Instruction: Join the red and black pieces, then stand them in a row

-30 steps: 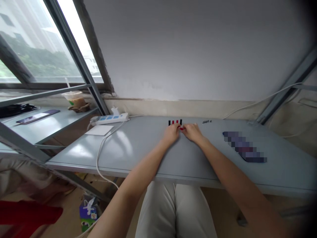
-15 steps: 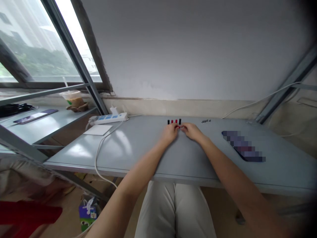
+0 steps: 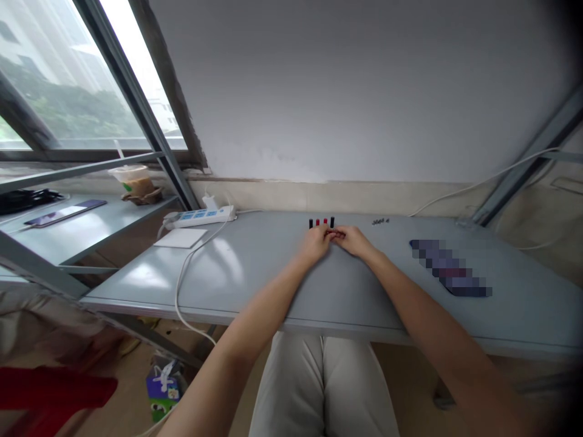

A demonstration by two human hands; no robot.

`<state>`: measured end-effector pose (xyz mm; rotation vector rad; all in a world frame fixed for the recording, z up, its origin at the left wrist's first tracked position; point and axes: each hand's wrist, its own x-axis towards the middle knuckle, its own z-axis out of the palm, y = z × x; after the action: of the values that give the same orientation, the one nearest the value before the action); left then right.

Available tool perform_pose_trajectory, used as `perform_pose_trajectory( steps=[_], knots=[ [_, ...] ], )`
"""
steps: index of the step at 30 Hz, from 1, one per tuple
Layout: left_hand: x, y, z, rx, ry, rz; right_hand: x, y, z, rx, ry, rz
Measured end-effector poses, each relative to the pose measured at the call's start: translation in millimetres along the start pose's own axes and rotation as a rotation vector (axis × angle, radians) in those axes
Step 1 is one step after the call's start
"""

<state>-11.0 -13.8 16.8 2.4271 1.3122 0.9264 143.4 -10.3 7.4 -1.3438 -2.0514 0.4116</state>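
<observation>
My left hand (image 3: 317, 244) and my right hand (image 3: 353, 241) meet at the back middle of the grey table (image 3: 255, 267). Their fingertips are pinched together, and whatever lies between them is too small and covered to make out. Just behind the fingers stands a row of small upright cylinders. From left to right I see a black cylinder (image 3: 311, 223), a red cylinder (image 3: 317, 223), a second red cylinder (image 3: 325, 221) and a taller-looking black cylinder (image 3: 332, 222). Farther right lie several tiny dark pieces (image 3: 380, 221).
A phone-like slab (image 3: 450, 270), its face pixelated, lies right of my right arm. At the left are a white power strip (image 3: 204, 215), a white flat square (image 3: 180, 238) and a cable hanging over the front edge (image 3: 177, 297). A drink cup (image 3: 136, 181) stands on the side shelf.
My fingertips have drawn closer together, and the bit of red that showed between them is now mostly covered. The upright cylinders stand as before.
</observation>
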Motion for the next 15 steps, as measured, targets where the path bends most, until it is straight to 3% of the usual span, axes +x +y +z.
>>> perform_pose_trajectory(
  steps=[5,9,15],
  knots=[
    [-5.0,9.0,-3.7,0.077,0.004,-0.082,14.4,20.9,-11.5,-0.068,0.133,0.213],
    [-6.8,13.3,-1.2,0.156,-0.102,0.001,33.0,46.3,-15.7,-0.163,0.199,0.367],
    [-9.1,18.8,3.5,0.237,-0.182,0.095,52.4,65.2,-8.6,-0.247,0.243,0.428]
  ],
)
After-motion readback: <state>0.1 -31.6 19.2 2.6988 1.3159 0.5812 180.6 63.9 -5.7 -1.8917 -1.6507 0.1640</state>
